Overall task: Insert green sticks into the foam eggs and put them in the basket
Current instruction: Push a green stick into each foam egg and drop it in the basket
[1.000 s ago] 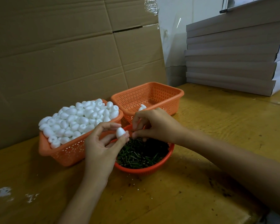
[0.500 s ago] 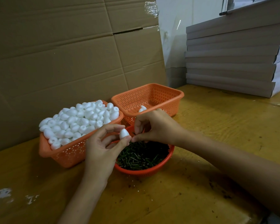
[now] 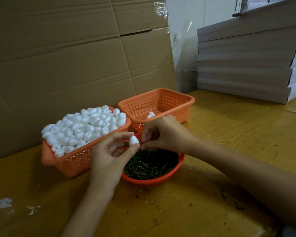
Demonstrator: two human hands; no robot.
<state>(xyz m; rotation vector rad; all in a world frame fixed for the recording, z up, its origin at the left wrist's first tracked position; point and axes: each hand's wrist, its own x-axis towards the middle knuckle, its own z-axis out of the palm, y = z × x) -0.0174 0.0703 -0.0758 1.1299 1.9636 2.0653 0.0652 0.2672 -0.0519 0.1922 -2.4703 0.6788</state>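
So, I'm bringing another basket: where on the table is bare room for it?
Bare table lies right of the far basket, up to the board stack, and along the near edge before the bowl. Crowded: the egg basket, far basket and bowl by the cardboard, left hand and right hand above.

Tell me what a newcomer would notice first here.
The white heap of eggs, piled above the rim of the left basket, stands out most. In the centre, the left hand holds one egg while the right hand pinches a stick to it, above the bowl of dark green sticks.
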